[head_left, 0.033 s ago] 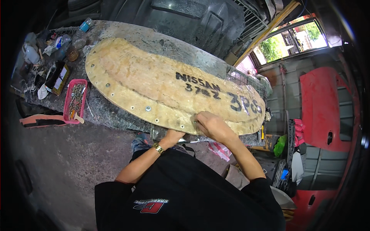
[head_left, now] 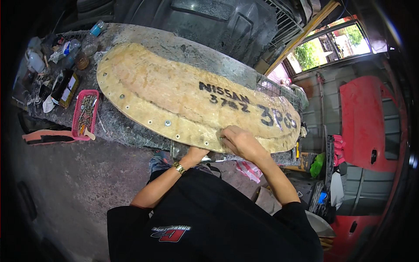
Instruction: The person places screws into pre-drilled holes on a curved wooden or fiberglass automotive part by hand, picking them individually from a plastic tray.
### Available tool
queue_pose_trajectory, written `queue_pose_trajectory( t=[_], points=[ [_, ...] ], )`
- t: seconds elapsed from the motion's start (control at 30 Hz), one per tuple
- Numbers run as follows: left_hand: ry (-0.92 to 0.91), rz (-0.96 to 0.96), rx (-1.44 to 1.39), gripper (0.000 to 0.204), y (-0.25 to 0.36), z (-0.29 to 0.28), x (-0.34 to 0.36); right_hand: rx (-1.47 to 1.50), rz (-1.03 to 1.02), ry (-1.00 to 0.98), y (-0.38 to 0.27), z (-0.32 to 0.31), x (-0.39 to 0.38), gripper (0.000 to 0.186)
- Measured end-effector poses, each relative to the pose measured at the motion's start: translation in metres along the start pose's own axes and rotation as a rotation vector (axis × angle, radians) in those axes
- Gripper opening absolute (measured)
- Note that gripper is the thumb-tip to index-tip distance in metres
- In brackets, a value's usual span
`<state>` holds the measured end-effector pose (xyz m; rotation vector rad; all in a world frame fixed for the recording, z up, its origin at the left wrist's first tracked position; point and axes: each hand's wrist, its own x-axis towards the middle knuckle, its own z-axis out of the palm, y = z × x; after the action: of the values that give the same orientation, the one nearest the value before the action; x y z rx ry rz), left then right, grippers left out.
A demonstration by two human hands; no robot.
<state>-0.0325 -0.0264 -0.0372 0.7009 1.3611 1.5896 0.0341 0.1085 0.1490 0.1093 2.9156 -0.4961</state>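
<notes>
A long, curved, yellowish fibreglass mould (head_left: 166, 87) with black handwritten marks lies across the workbench. Holes and a few bolts, such as the silver bolt (head_left: 167, 123), run along its near flange. Over this flange, right of centre, my right hand (head_left: 240, 140) is closed with its fingertips pinched together at the mould's surface. Whatever sits between them is too small and covered to make out. My left hand (head_left: 196, 153), below a gold wristwatch (head_left: 178, 167), reaches under the near edge; the mould hides its fingers.
A pink basket (head_left: 77, 114) of bolts and screws stands left on the cluttered workbench (head_left: 131, 35). Beyond it are plastic bottles (head_left: 89, 45) and a black-and-yellow box (head_left: 65, 89). A red car door panel (head_left: 362, 122) hangs at right. Striped plastic (head_left: 249, 171) lies below the bench edge.
</notes>
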Motion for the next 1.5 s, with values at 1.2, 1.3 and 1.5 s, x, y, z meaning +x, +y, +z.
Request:
queue_pose_trajectory(
  t=[1.2,1.3,1.5],
  points=[
    [0.003,-0.156,-0.148,0.022,0.002,-0.005,-0.009,-0.005,-0.11,-0.023,0.009,-0.005,-0.002,0.013],
    [0.049,-0.116,-0.201,0.025,-0.001,0.002,-0.008,-0.105,-0.111,-0.029,0.01,-0.002,-0.005,0.012],
    [-0.027,-0.098,-0.175,0.027,0.002,-0.003,-0.004,0.028,-0.01,0.059,0.007,0.006,-0.008,0.014]
  ],
)
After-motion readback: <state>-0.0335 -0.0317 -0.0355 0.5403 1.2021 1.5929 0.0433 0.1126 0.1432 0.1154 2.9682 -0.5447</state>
